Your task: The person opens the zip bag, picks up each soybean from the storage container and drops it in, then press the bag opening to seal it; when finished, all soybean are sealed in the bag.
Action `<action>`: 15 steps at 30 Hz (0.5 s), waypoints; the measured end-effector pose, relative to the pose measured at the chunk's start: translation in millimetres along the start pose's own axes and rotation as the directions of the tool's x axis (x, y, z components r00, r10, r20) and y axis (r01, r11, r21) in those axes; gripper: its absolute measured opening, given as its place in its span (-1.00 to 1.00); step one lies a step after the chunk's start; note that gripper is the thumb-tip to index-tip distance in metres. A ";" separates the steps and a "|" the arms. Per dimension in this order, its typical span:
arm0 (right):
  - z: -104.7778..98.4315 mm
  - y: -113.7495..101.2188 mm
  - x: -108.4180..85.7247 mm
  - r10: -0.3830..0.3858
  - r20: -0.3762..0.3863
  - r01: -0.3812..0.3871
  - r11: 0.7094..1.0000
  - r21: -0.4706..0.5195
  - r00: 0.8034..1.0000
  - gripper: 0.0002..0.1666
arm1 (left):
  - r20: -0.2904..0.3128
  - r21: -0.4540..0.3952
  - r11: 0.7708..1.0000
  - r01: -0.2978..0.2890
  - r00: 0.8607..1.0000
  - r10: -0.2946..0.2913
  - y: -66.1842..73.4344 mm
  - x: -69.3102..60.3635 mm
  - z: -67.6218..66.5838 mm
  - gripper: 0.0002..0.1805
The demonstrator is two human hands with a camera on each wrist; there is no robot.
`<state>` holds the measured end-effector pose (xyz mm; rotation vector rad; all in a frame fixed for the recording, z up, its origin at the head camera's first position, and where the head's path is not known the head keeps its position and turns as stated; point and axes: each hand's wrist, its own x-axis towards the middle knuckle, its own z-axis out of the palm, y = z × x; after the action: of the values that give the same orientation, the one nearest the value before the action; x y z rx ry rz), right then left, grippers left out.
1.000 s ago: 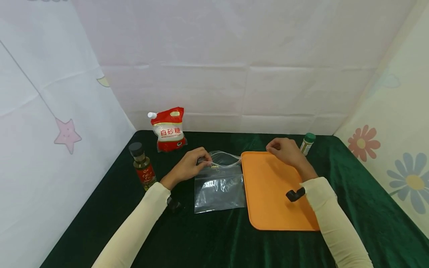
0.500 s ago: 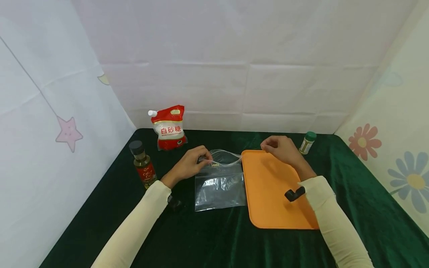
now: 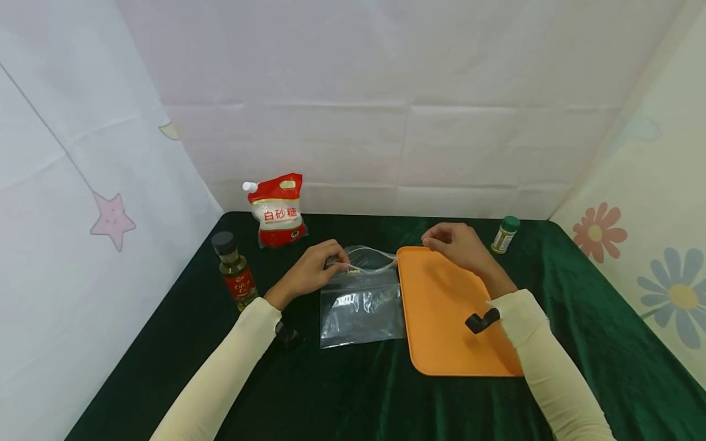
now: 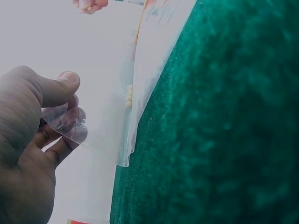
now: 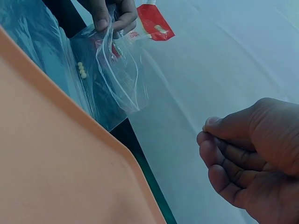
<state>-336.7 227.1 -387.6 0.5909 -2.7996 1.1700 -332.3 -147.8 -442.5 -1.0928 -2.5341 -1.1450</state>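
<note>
Head view: left hand (image 3: 314, 267) pinches the mouth of the bag (image 3: 361, 312); right hand (image 3: 451, 245) hangs near the far edge of the tray (image 3: 441, 343).
Right fingers: thumb and forefinger pressed together on a pale bit (image 5: 204, 128).
Bag: on the worktop (image 3: 331, 401), mouth parted, just beside the tray.
Beads (image 5: 82, 70): short row inside it.
Pouch (image 3: 278, 213): behind the left hand.
Jar (image 3: 504, 236): near the right hand.

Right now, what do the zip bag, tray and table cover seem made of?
Zip bag: thin, glossy, clear plastic film, since it throws bright glare and the dark green shows through.
Tray: probably plastic with a satin finish, judging by its even orange colour and rounded, moulded-looking rim.
Table cover: green fabric, perhaps velvet, given its soft folds and patchy sheen.
</note>
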 end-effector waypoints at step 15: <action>7.6 -3.4 -2.1 0.027 -0.029 -0.023 0.990 0.141 0.999 -0.67 | 0.003 0.014 1.000 0.001 1.000 -0.001 0.9 0.0 -1.0 -0.89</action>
<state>-332.7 220.4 -391.2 0.5429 -2.7237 1.3775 -331.9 -148.1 -441.3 -1.0902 -2.5416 -1.1247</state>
